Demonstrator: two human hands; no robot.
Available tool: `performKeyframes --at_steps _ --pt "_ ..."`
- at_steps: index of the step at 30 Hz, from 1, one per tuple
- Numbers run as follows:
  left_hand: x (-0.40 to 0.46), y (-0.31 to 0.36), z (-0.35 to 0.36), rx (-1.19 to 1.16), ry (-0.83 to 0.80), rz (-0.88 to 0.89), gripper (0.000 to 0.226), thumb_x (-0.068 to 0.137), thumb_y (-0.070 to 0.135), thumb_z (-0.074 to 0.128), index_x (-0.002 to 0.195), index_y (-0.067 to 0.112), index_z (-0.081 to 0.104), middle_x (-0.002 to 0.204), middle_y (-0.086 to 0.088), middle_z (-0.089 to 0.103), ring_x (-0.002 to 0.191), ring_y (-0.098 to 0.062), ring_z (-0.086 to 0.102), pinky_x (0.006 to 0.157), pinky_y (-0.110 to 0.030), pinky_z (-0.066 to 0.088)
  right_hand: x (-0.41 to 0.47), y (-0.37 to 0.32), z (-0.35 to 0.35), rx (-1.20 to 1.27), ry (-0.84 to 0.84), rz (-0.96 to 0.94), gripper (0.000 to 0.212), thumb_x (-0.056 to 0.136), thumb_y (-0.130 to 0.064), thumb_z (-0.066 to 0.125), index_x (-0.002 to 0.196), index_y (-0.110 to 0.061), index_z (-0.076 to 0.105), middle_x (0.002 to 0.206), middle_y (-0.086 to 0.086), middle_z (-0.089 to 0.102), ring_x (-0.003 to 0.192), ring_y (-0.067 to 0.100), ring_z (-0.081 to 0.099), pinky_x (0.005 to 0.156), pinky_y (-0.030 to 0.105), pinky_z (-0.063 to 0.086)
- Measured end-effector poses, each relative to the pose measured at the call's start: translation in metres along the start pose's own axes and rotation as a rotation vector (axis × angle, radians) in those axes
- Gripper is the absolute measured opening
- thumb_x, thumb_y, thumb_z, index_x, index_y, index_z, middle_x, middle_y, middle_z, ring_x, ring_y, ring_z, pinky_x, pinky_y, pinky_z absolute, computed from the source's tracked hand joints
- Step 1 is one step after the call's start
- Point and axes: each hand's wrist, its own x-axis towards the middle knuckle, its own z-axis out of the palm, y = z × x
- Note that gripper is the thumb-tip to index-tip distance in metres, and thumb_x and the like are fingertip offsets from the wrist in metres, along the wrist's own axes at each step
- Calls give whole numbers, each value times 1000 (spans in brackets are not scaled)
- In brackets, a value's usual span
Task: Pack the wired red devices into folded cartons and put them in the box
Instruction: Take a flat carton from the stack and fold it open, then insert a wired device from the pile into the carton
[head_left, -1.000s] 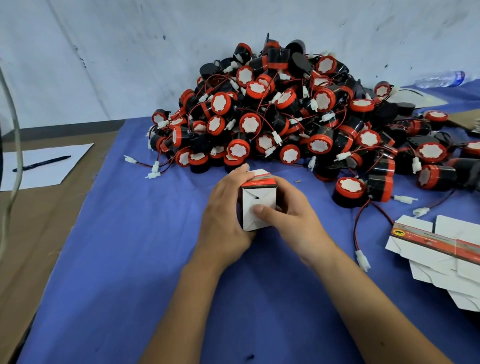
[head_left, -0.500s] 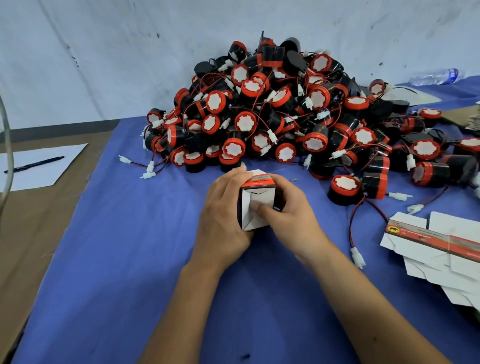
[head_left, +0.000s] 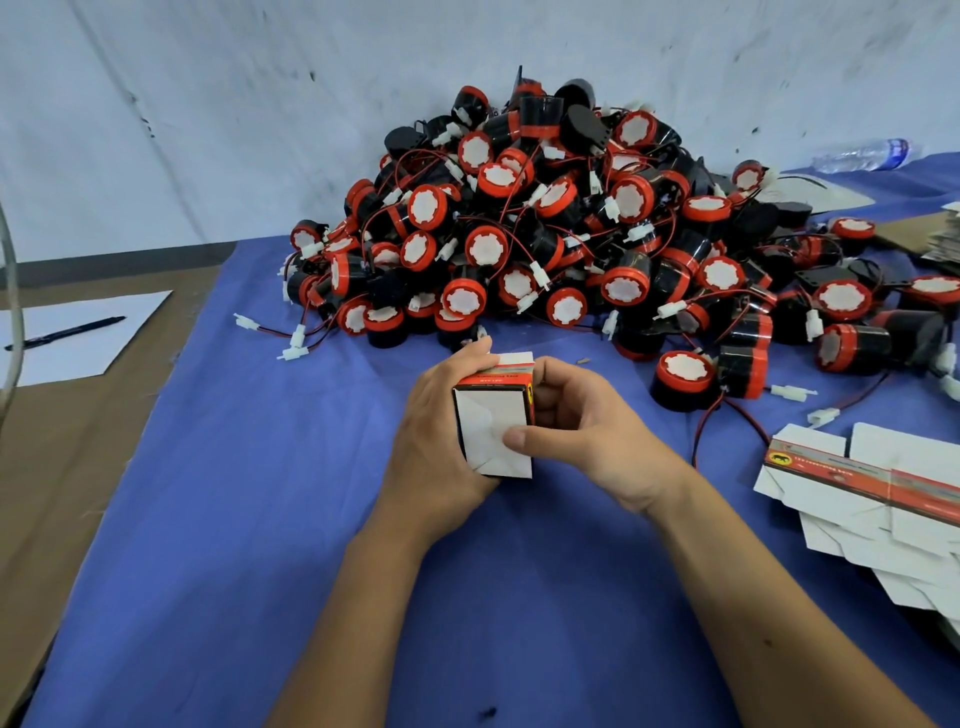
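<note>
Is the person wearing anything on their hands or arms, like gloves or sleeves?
No. The left hand and right hand are bare, without gloves, rings or a watch. Both forearms are uncovered as far as the picture shows; no sleeve is visible.

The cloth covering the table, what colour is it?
The cloth is plain blue, seen clearly in the head view.

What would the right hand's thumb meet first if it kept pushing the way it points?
The right hand has its thumb already against the white end flap of the folded carton; further along that line is probably the left hand behind it.
</note>
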Motion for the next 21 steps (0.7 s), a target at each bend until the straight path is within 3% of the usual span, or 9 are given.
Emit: performKeyframes --at_steps 5,10,12,13,15,16,19,21 --pt "3 -6 0 10 56 67 87 71 36 84 149 33 44 157 22 40 144 -11 43 113 -31 44 -1 0 3 24 30 -30 45 79 -2 80 120 0 61 117 23 71 108 41 69 94 49 59" --pt "6 -13 1 50 79 79 86 72 32 86 148 29 45 161 12 39 146 -15 40 115 -31 39 -3 -3 6 -7 -24 -40 47 81 1 82 124 -3 64 115 15 74 109 34 71 93 45 60" --pt "6 -16 0 63 10 41 87 71 25 90 146 29 46 159 8 41 146 -14 39 118 -32 36 -4 -3 8 -259 74 -106 38 80 -4 84 113 -5 67 104 10 76 98 30 72 86 43 61" --pt "6 -18 0 65 -34 5 84 71 22 88 145 27 47 155 8 44 144 -15 39 120 -35 36 -3 0 8 -539 167 -164 28 80 -8 83 102 -8 65 93 6 73 87 28 69 77 44 60" --pt "5 -15 -2 12 -104 -90 74 70 18 72 141 20 53 144 13 49 142 -12 39 118 -42 37 -2 6 11 -1092 300 -219 21 83 -10 74 88 -14 54 81 1 63 75 28 58 65 47 50" --pt "4 -11 -3 -89 -127 -149 74 69 16 62 142 19 54 143 13 52 141 -9 41 117 -39 39 0 7 15 -1236 296 -194 21 84 -9 69 87 -16 51 83 1 63 77 29 57 65 45 48" --pt "6 -2 -1 -488 -129 -251 59 84 17 53 144 20 54 138 9 64 134 -8 55 106 -25 48 5 9 25 -1375 183 -170 23 88 -5 59 104 -21 62 101 -2 66 94 25 59 77 38 50" --pt "8 3 3 -486 -52 -315 46 91 40 58 134 22 60 125 7 71 121 -11 65 97 -29 55 8 10 31 -1340 77 -215 34 88 -3 56 117 -21 66 109 -2 68 102 22 59 88 36 50"
